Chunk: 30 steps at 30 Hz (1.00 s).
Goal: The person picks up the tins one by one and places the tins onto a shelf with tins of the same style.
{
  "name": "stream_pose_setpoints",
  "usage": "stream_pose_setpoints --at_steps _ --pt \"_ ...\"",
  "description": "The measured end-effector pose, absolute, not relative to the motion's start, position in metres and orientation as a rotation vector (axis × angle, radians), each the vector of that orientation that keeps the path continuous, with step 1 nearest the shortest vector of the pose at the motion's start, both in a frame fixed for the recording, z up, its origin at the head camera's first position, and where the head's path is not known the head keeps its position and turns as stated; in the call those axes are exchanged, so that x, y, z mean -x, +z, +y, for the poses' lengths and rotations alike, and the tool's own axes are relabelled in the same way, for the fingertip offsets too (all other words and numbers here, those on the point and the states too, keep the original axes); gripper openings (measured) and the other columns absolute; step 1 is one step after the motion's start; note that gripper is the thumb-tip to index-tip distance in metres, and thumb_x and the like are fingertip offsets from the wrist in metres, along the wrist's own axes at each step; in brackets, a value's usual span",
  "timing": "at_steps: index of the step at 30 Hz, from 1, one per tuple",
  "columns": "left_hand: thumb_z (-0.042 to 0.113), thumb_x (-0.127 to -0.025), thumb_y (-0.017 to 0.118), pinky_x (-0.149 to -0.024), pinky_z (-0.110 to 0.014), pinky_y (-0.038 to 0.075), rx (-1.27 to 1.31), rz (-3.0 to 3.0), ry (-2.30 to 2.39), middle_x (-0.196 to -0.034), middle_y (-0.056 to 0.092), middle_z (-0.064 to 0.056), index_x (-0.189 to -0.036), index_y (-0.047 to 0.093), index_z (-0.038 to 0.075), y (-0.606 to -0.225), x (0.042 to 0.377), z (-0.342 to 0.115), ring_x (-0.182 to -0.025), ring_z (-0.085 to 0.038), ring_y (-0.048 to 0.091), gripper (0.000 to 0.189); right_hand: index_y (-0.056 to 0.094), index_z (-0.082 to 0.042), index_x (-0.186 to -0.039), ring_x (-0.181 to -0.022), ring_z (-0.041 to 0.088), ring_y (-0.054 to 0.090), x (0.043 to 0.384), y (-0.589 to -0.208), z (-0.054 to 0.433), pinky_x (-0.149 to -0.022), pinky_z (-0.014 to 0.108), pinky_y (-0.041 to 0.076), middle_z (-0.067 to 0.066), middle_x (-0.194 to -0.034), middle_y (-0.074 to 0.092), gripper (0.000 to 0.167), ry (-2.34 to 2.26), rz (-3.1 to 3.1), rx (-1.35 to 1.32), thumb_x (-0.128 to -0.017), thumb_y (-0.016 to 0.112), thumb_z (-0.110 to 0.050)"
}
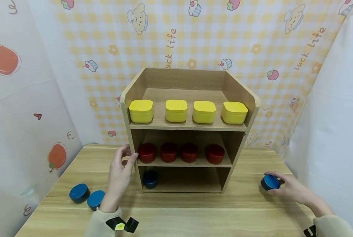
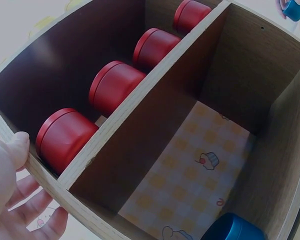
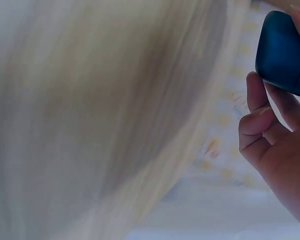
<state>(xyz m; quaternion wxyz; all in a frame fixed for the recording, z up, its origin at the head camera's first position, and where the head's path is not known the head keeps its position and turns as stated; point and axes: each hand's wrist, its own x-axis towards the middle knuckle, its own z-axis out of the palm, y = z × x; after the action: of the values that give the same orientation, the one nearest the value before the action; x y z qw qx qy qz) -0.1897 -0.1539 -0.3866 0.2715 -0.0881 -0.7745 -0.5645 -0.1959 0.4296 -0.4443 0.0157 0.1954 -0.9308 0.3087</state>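
Head view: gripping a round, lidded blue container [image 1: 270, 182] in the right hand [image 1: 292, 189], lower right of the frame; holding the left edge of a three-tier light-wood shelf [image 1: 185, 79], centre, between thumb and fingers of the left hand [image 1: 120, 172].

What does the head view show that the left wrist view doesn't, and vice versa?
Head only: two round blue tubs on the pale wooden table, left of the wooden shelf unit.
Left wrist only: yellow-checked cloth seen through the lowest compartment.
Both: four round red tubs, the left hand touching the shelf unit, and the right hand holding another blue tub.
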Motion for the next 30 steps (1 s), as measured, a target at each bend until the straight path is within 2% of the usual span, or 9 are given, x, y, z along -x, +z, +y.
stream_pose_setpoints --at_steps 5,10,19,25,30 --pt "0.014 -0.099 0.059 -0.079 -0.017 0.045 0.248 -2.078 -1.511 -0.108 0.053 -0.01 -0.127 0.051 -0.002 -0.386 0.19 -0.154 -0.099 -0.014 0.049 0.033 0.056 -0.003 -0.13 -0.091 0.006 0.054 0.192 -0.438 0.408 -0.064 0.025 0.048 0.016 -0.114 0.062 0.063 0.918 -2.84 -0.736 -0.077 0.085 -0.019" --pt "0.011 -0.099 0.059 -0.078 -0.017 0.045 0.261 -2.058 -1.514 -0.107 0.053 -0.009 -0.127 0.052 -0.002 -0.387 0.191 -0.153 -0.098 -0.014 0.049 0.032 0.056 -0.005 -0.131 -0.094 0.005 0.053 0.187 -0.432 0.386 -0.064 0.025 0.045 0.013 -0.115 0.063 0.063 0.937 -2.811 -0.819 -0.077 0.085 -0.021" --pt "0.006 -0.098 0.06 -0.077 -0.014 0.044 0.288 -2.026 -1.492 -0.105 0.053 -0.009 -0.125 0.053 -0.002 -0.385 0.189 -0.151 -0.097 -0.012 0.049 0.029 0.058 -0.013 -0.131 -0.088 0.005 0.052 0.184 -0.431 0.349 -0.06 0.025 0.045 0.008 -0.119 0.063 0.063 0.96 -2.724 -0.976 -0.075 0.086 -0.019" --pt "0.005 -0.097 0.06 -0.076 -0.013 0.044 0.296 -2.021 -1.49 -0.104 0.053 -0.009 -0.125 0.054 -0.001 -0.385 0.189 -0.151 -0.096 -0.012 0.049 0.029 0.057 -0.011 -0.132 -0.082 0.008 0.051 0.186 -0.434 0.331 -0.053 0.023 0.045 0.002 -0.117 0.062 0.062 1.032 -2.737 -1.009 -0.077 0.085 -0.021" --pt "0.005 -0.097 0.06 -0.077 -0.012 0.043 0.279 -2.035 -1.505 -0.106 0.053 -0.01 -0.126 0.053 -0.001 -0.385 0.189 -0.151 -0.096 -0.012 0.049 0.031 0.057 -0.008 -0.13 -0.085 0.009 0.053 0.186 -0.436 0.316 -0.056 0.024 0.046 0.006 -0.116 0.062 0.061 1.049 -2.747 -1.048 -0.078 0.085 -0.024"
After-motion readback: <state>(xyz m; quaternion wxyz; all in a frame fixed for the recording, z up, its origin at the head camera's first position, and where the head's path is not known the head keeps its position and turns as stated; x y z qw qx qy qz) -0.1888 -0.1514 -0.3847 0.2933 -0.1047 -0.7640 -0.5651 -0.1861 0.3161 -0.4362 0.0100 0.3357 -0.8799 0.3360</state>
